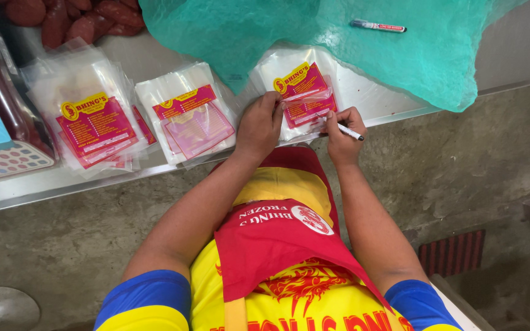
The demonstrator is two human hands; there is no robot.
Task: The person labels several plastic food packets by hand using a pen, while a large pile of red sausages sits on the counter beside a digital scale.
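My left hand (259,124) presses flat on a stack of clear plastic bags with red and yellow labels (302,92) at the steel table's front edge. My right hand (341,136) grips a white marker pen (348,131), its tip touching the lower right of the top bag's label. I wear a red apron over a yellow shirt with blue sleeves.
Two more stacks of labelled bags (188,113) (90,119) lie to the left on the steel table (44,187). A green mesh net (338,37) covers the back, with another marker (377,26) on it. Red sausages (78,18) sit at top left. Concrete floor lies below.
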